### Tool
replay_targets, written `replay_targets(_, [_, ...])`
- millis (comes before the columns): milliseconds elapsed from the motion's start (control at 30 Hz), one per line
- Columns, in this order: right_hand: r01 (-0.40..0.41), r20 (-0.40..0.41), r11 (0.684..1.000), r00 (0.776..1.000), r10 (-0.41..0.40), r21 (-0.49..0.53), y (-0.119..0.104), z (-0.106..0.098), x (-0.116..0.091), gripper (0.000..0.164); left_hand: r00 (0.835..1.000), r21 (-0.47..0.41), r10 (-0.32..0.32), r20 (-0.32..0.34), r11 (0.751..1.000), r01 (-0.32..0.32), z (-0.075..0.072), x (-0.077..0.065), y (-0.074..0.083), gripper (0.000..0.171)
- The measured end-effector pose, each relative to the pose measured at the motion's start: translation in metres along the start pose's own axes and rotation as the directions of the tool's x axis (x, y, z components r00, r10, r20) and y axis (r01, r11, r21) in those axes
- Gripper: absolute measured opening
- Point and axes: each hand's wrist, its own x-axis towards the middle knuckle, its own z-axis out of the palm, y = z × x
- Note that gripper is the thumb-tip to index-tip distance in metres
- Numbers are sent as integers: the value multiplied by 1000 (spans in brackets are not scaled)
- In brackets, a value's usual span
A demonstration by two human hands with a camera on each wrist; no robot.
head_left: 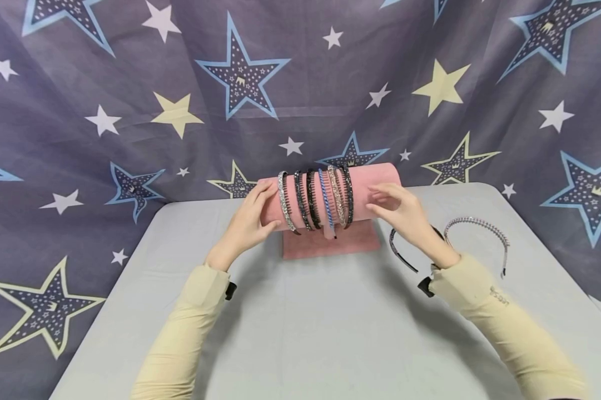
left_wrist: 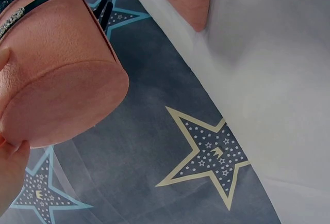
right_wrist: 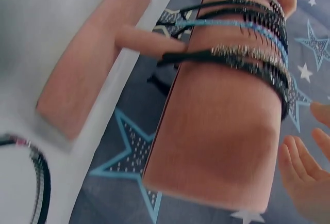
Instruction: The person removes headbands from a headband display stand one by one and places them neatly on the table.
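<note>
A pink headband stand (head_left: pixel 361 194) with a padded roll on a flat base (head_left: pixel 330 247) stands at the table's back. Several toothed headbands sit side by side on the roll: a silver one (head_left: pixel 283 200) leftmost, a blue one (head_left: pixel 325 194) past the middle, a glittery pale one (head_left: pixel 336 194) and a black one (head_left: pixel 349 194) on the right. My left hand (head_left: pixel 245 222) grips the roll's left end, fingers over the top and thumb at the front. By the right end is my right hand (head_left: pixel 405 214), fingers spread and holding nothing; the right wrist view shows a small gap to the roll.
On the table's right, partly behind my right forearm, lie a silver headband (head_left: pixel 475 221) and a dark headband (head_left: pixel 400 256). A star-printed curtain (head_left: pixel 300 122) hangs right behind the grey-white table (head_left: pixel 305 333).
</note>
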Motion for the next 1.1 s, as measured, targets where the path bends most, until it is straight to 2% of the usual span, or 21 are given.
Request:
replay_targets(133, [-8,-3,999,1000,8,39,-1,13,-1,37,1000,6,-5,3,1000,5,0,0,0,68])
replay_targets(267, [-13,-19,992,1000,16,123,-2,24,-1,36,1000,7,-18,11,1000,18,1,0,0,68])
replay_targets(367, [-25,-27,990,999,29,138,-2,31,-1,35,1000,4,-22,11,1000,22,0,-1,0,68])
replay_targets(667, [-55,-62,992,996,62,110,3,44,1,35,999,-2,-34,14,999,34,1,0,0,68])
replay_targets(1100, [-45,-43,999,998,45,3,6,46,2,36,999,-18,-31,7,999,31,1,-1,0,67])
